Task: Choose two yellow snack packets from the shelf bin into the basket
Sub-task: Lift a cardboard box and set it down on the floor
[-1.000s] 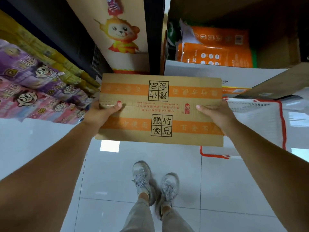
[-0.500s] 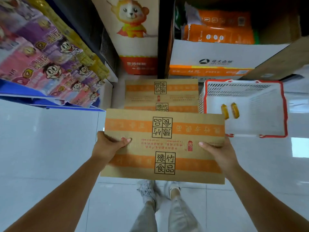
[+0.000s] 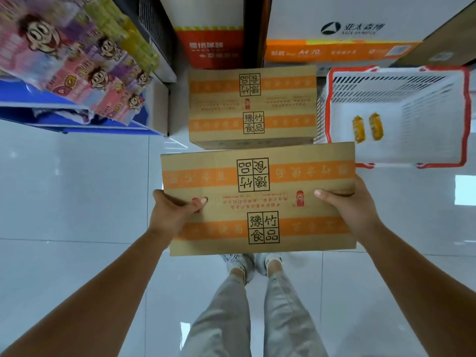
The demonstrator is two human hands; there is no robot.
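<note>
The left hand point(image 3: 175, 215) and right hand point(image 3: 353, 204) each clasp a side edge of a closed cardboard carton point(image 3: 257, 202), thumbs pressed on its top, carrying it above the floor. 2 yellow snack packets point(image 3: 358, 128) lie side by side on the bottom of the white, red-rimmed basket point(image 3: 425, 104). The basket stands just right of a second matching carton point(image 3: 252, 106).

Held carton point(image 3: 257, 202) over near-left corner of basket point(image 3: 386, 83); rest of mouth open.
</note>
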